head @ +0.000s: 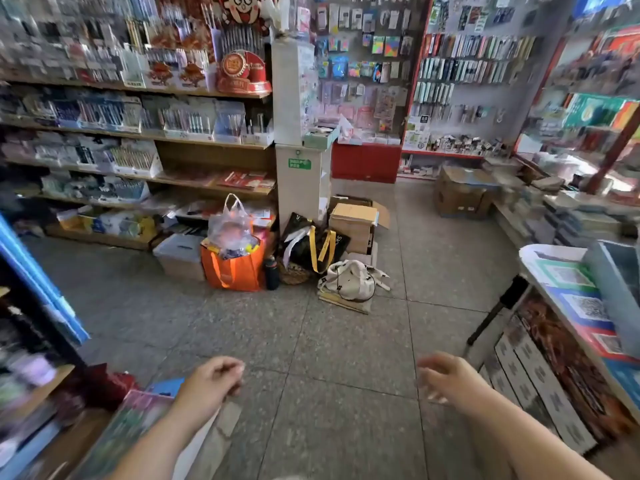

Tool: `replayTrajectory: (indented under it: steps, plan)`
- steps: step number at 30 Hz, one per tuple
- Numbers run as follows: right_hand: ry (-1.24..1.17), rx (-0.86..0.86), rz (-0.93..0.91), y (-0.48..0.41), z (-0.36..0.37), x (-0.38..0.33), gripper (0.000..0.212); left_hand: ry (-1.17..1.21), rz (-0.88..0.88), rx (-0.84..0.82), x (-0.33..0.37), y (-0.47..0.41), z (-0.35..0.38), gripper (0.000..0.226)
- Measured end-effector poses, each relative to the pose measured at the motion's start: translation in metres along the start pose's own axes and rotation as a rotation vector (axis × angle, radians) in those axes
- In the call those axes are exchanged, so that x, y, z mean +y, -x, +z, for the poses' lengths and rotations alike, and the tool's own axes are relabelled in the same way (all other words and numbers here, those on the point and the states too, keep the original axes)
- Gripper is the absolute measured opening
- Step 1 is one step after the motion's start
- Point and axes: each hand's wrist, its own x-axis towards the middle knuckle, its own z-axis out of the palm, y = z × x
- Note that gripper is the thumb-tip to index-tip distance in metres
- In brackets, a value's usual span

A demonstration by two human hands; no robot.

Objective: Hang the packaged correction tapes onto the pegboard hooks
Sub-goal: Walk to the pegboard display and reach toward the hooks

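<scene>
I stand in a stationery shop, looking across a grey tiled floor. My left hand [211, 381] hangs low at the bottom left, fingers loosely curled, and holds nothing. My right hand [446, 379] is at the bottom right, blurred, fingers slightly apart, also with nothing in it. A pegboard wall [367, 57] with hanging packaged stationery stands far ahead, right of a white pillar [298, 98]. A second pegboard panel [474, 64] with a red frame is further right. I cannot pick out any packaged correction tapes; the picture is blurred.
Wooden shelves of pens [138, 116] fill the left side. On the floor by the pillar sit an orange bag [235, 268], a black bag [311, 247], a white bag [349, 278] and cardboard boxes [356, 220]. Another box [464, 192] and book stacks lie at right. A counter [571, 306] stands near right.
</scene>
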Motion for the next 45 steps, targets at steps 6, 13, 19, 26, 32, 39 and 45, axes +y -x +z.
replayTrajectory:
  steps: [6, 13, 19, 26, 32, 39, 45]
  plan:
    - [0.014, 0.051, -0.06, -0.09, -0.008, -0.048, 0.025, 0.0, 0.006, 0.054, 0.01, -0.089, 0.004, 0.031]
    - [0.001, 0.082, -0.104, -0.207, 0.008, -0.143, 0.023, -0.002, 0.035, 0.049, 0.057, -0.218, -0.002, 0.028]
    - [0.055, 0.09, -0.162, -0.288, 0.008, -0.21, 0.014, -0.049, 0.001, 0.012, 0.085, -0.304, -0.004, 0.024]
    - [0.141, -0.003, -0.255, -0.409, 0.004, -0.286, 0.021, 0.028, -0.006, 0.11, 0.111, -0.416, -0.011, 0.027]
    - [0.141, -0.042, -0.353, -0.533, 0.005, -0.374, 0.019, 0.133, -0.066, 0.291, 0.13, -0.508, -0.019, 0.03]
    - [0.131, -0.219, -0.476, -0.634, 0.08, -0.491, 0.026, 0.137, -0.117, 0.547, 0.139, -0.584, -0.092, 0.024]
    - [0.171, -0.426, -0.564, -0.686, 0.182, -0.583, 0.013, 0.183, -0.108, 0.706, 0.127, -0.649, -0.178, 0.011]
